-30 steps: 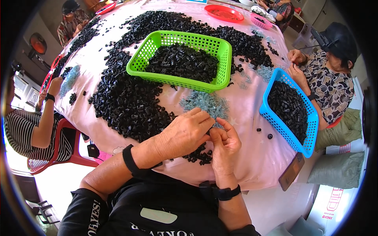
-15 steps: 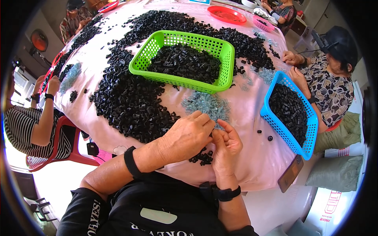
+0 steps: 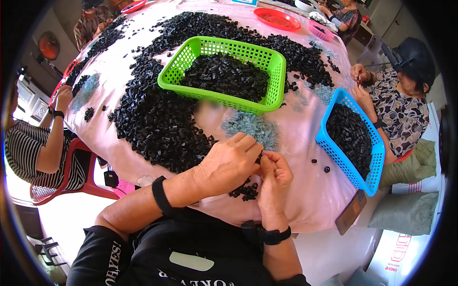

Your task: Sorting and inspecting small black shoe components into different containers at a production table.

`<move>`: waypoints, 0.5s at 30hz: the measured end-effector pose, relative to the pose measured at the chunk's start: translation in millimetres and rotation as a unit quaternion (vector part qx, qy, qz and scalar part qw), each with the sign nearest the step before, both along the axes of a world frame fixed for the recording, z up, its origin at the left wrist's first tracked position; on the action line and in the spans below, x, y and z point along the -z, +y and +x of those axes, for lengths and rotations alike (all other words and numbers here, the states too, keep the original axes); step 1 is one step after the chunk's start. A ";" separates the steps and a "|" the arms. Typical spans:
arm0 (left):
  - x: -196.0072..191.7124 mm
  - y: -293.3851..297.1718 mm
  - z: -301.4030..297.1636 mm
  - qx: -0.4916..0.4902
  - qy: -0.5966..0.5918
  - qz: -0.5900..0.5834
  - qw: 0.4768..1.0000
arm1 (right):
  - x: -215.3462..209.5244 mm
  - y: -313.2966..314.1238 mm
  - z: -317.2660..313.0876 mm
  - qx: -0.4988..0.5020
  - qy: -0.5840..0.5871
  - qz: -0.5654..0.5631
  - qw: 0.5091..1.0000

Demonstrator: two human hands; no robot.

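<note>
My left hand [image 3: 230, 161] and my right hand [image 3: 276, 175] meet over the near edge of the table, fingertips almost touching. Both are pinched on a small black plastic part [image 3: 259, 158], mostly covered by the fingers. Just beyond them lies a heap of small clear, bluish pieces [image 3: 250, 127]. A small cluster of black parts [image 3: 244, 191] sits under my hands, near the table's edge. To the left spreads a large pile of black plastic parts [image 3: 160, 128].
A green basket [image 3: 217, 98] of black parts stands beyond the clear heap. On the right are a blue basket [image 3: 347, 168], also filled, and a phone-like dark slab [image 3: 351, 212] at the edge. A red tray [image 3: 276, 20] lies far back. Other people sit around the pink-covered table [image 3: 300, 190].
My right fingers have closed in toward the thumb; the index finger was raised before. My left hand has hardly moved. The co-worker on the right has lifted a hand slightly.
</note>
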State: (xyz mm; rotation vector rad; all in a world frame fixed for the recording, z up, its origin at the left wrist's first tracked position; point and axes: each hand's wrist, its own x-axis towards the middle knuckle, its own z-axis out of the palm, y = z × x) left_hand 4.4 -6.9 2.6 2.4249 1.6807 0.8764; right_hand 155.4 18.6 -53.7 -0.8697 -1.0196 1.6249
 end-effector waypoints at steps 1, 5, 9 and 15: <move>-0.8 0.2 -0.7 -0.010 -0.010 0.001 1.000 | 0.6 -0.1 -0.2 -0.011 -0.004 0.002 1.000; -1.1 2.1 -2.7 0.004 -0.003 0.000 1.000 | 2.4 0.1 4.4 -0.052 -0.039 0.019 0.998; 2.4 4.6 -0.4 0.016 -0.009 0.028 0.999 | -0.4 1.0 0.0 -0.043 -0.026 0.017 0.999; 1.4 4.1 5.5 0.034 0.003 0.038 0.999 | -0.1 1.1 1.6 -0.028 0.010 0.002 1.000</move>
